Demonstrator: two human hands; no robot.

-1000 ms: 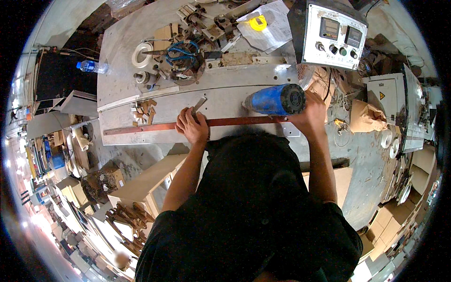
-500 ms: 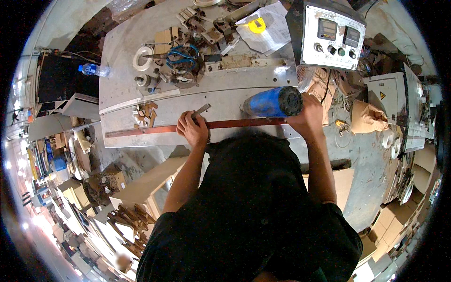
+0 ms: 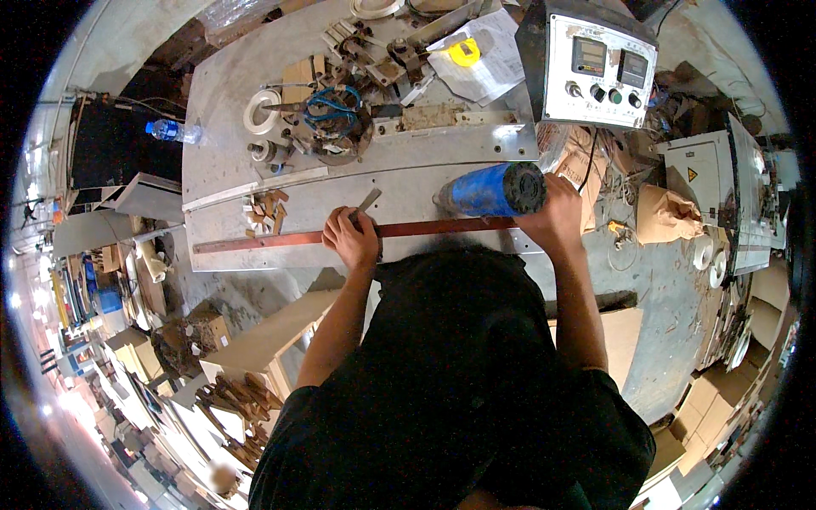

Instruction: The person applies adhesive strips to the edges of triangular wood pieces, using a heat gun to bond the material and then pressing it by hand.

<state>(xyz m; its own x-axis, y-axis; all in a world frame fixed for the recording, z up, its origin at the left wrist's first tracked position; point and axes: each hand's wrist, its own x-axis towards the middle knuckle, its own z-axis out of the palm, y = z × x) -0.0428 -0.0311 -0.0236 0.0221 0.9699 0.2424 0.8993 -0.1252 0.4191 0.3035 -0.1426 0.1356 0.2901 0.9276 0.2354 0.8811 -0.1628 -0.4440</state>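
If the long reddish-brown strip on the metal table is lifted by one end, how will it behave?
The reddish-brown strip is long and thin, so it would probably sag or flex. It lies flat, so rolling seems unlikely. The left hand and right hand both rest on it, which suggests two-handed support suits it.

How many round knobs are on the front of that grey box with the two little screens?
4. The round knobs sit in a row on the grey control box, under its two small screens: a silver one, a black one, a green one, a black one.
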